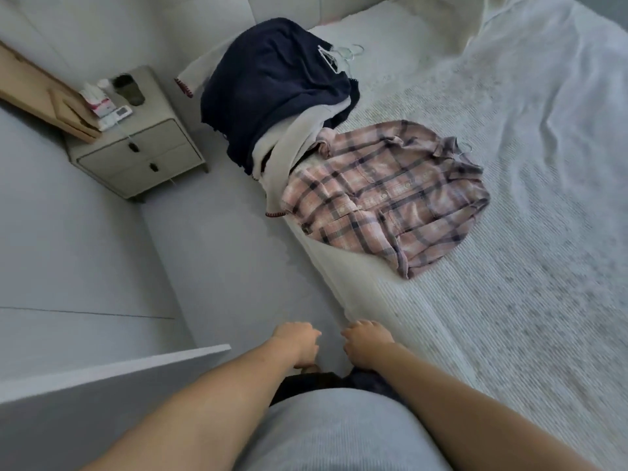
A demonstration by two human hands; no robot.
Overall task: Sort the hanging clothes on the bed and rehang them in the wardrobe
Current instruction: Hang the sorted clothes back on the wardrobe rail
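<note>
Head view, looking down along the edge of the bed point(509, 300), whose white ribbed cover fills the right half of the frame. Clothes on it: a pink plaid shirt point(384, 195) laid flat at centre right, apart from the rest, with a bit of hanger hook showing at its collar; and a heap at upper centre, a navy garment point(272, 86) on top of a white garment point(292, 151) that hangs over the bed edge. Thin wire hangers point(339, 52) poke out at the top of that heap. Left hand point(295, 341) and right hand point(365, 345) are low at bottom centre, close together in front of the body, just beside the bed edge and well apart from the clothes. Fingers of both curl downward; they may be touching dark fabric at the waist, but whether either actually holds anything cannot be told from here. Neither hand has a garment from the bed. Progress, as judged: sorting looks begun, since the plaid shirt lies separate from the heap, but every visible garment remains on the bed and nothing is seen rehung. A white panel point(112, 372) at lower left may be a wardrobe door; uncertain. A bedside cabinet point(136, 158) with small items on top stands at upper left.
</note>
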